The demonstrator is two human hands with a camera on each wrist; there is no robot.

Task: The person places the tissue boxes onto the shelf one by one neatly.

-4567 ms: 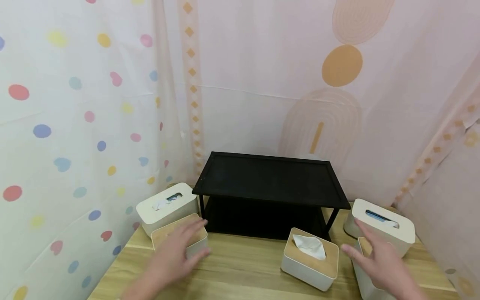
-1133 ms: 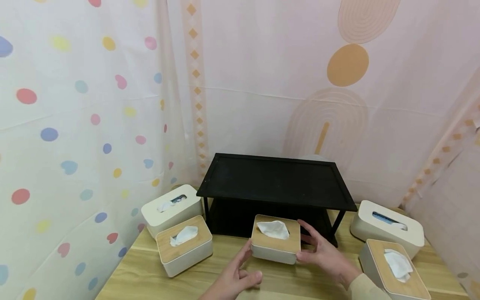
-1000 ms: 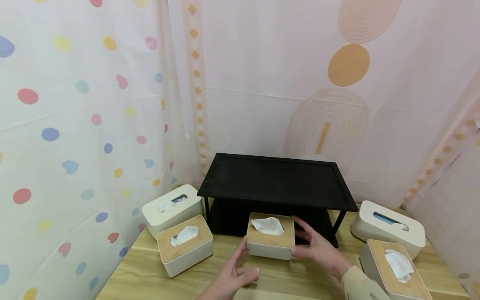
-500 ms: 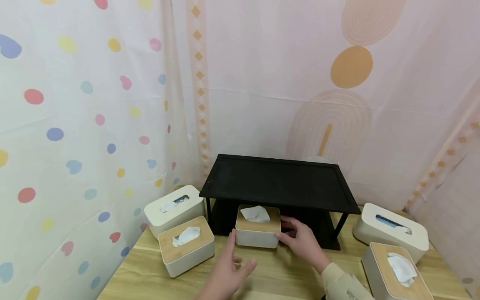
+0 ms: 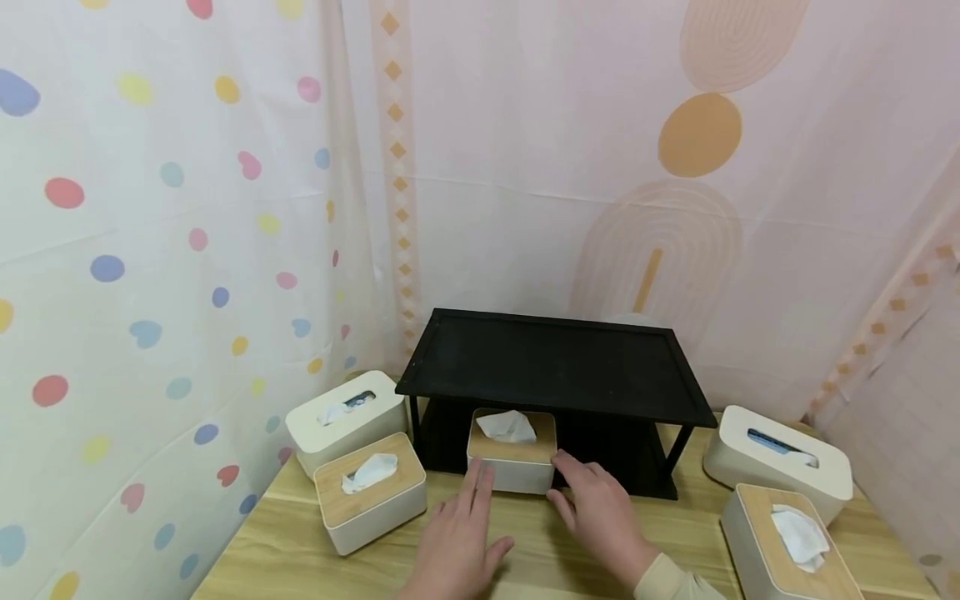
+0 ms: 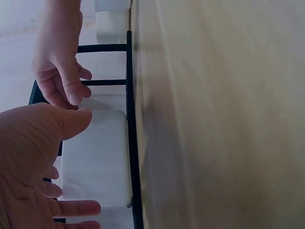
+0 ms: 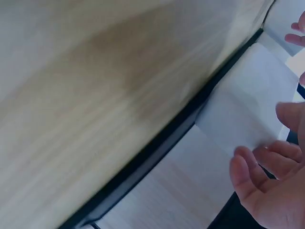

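A tissue box [image 5: 525,477] with a wood-look lid and pale sides sits at the front of the lower shelf of a black two-tier rack [image 5: 555,358], left of the middle. White tissue pokes out of its lid. My left hand [image 5: 456,537] has straight fingers, their tips right at the box's front left edge. At the front right corner is my right hand [image 5: 603,512], fingers along the side and thumb by the front. In the right wrist view its loosely bent fingers [image 7: 245,164] are close against the pale box wall [image 7: 248,95]. Neither hand grips the box.
Left of the rack stand a wood-lidded tissue box [image 5: 371,492] and an all-white one [image 5: 348,417]. On the right are another white box [image 5: 780,458] and a wood-lidded one [image 5: 791,542]. Patterned curtains [image 5: 510,208] close off the back and sides of the wooden table [image 5: 540,558].
The tissue box was carried leftward and back from the table onto the rack's lower shelf. My right hand has loosened from its side, and my left fingers have straightened against the front.
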